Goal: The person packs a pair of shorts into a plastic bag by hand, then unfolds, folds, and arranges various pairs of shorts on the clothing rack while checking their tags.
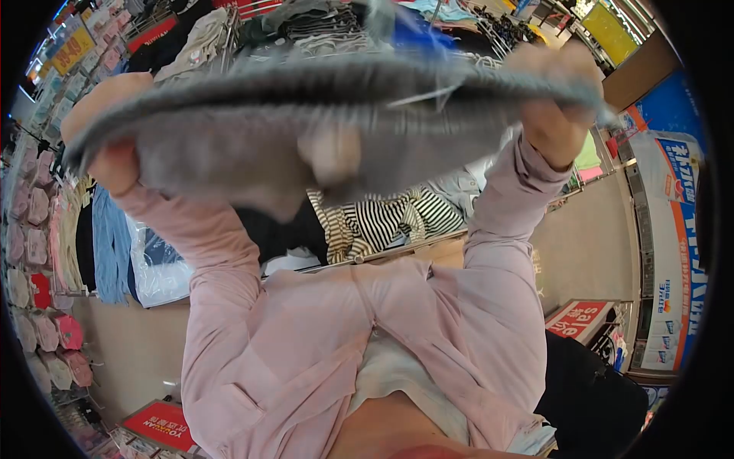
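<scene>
A grey garment point(252, 149) with a darker ribbed band is stretched wide across the upper part of the head view, blurred by motion. My left hand point(111, 134) closes on its end at the left side of the view, and my right hand point(558, 99) closes on the end at the right. Which worn arm belongs to which side follows the view. Both arms, in pink sleeves, are raised. A pale blurred patch shows in the middle of the garment. Beneath it lie black-and-white striped clothes point(397, 218) and a black garment point(287, 237).
Folded clothes point(321, 27) fill the rack behind. Blue jeans point(115, 245) and a plastic-wrapped item point(160, 268) are at the left, beside packaged goods on a wall. A red sale sign point(579, 320) and a blue-and-white banner point(677, 245) stand at the right.
</scene>
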Action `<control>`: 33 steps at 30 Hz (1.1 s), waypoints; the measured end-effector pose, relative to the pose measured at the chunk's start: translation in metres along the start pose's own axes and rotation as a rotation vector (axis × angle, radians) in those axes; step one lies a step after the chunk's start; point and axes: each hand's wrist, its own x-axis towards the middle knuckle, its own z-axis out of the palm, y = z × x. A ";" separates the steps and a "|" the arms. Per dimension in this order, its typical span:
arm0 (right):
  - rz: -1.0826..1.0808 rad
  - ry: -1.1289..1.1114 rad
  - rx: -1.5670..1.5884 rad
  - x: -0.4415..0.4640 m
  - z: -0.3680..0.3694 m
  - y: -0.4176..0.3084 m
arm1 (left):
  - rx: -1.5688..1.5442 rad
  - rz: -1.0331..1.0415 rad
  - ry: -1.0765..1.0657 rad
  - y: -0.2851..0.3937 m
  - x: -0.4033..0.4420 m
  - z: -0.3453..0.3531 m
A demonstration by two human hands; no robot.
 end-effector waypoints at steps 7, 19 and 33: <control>0.314 0.192 -0.145 0.025 0.053 0.085 | -0.005 -0.051 -0.293 -0.101 -0.003 0.036; 0.376 0.047 -0.305 -0.010 0.040 0.135 | 0.183 -0.254 -0.502 -0.169 0.059 -0.010; 0.341 0.234 -0.061 -0.014 0.043 0.100 | 0.938 0.193 -0.432 -0.078 0.006 0.027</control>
